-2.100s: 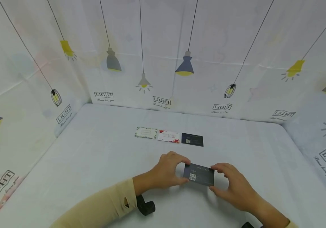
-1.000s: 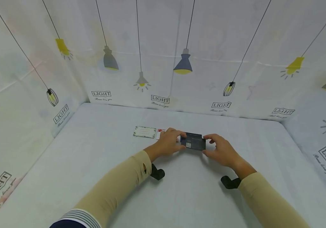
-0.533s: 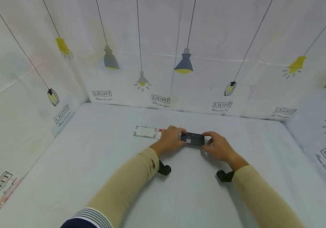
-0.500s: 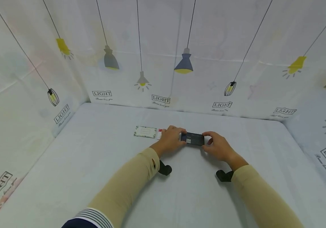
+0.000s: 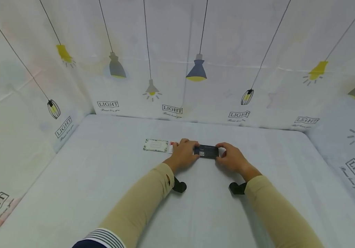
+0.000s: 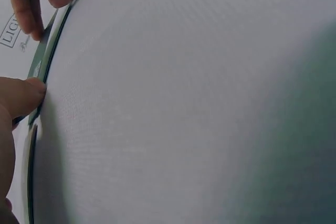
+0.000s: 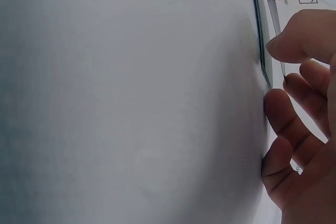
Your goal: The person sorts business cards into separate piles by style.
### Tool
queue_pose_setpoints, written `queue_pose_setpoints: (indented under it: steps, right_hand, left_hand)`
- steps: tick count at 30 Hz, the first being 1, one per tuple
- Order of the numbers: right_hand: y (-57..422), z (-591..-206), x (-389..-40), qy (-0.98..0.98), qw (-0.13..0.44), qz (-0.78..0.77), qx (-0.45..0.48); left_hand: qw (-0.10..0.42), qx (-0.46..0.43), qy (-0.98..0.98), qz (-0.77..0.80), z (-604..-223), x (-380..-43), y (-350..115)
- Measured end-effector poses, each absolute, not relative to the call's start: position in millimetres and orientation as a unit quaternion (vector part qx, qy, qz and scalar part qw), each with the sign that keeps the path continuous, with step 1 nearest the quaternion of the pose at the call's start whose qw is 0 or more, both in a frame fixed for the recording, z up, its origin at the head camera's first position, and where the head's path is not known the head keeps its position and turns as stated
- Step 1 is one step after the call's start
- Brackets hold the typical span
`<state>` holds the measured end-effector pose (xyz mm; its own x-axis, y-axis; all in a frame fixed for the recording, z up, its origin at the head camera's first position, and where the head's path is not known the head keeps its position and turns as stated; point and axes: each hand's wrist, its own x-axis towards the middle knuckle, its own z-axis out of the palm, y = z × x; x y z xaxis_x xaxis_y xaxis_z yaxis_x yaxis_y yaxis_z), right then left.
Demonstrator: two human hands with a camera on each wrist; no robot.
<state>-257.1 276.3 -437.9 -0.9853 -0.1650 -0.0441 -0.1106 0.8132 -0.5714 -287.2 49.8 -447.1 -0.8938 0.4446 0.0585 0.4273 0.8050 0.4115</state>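
A dark business card with a small white QR code lies between both hands in the head view, over the spot of another dark card. My left hand pinches its left end between thumb and fingers. At its right end, my right hand holds it by thumb and fingertips. In the left wrist view the dark card shows nearly edge-on beside the thumb. The right wrist view shows dark card edges close to the cloth, below the right thumb.
Left of the hands lies a white card with a leafy border. Beside it, a white card with red flowers is mostly hidden by the left hand. White cloth covers the table; a lamp-printed curtain stands behind.
Both hands have carried the dark card away from the body and slightly left, down over the other dark card, which it now covers. In the last half second they have barely moved.
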Motion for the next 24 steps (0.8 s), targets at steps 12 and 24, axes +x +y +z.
queue_pose_setpoints:
  steps: [12, 24]
  right_hand:
    - [275.8, -438.2, -256.5, 0.952, 0.047, -0.295, -0.060]
    - [268.5, -456.7, -252.2, 0.934, 0.062, -0.352, -0.015]
  left_hand:
    - [0.015, 0.214, 0.952, 0.217, -451.9, -288.2, 52.4]
    - [-0.028, 0.177, 0.956, 0.232, -466.5, -274.3, 45.1]
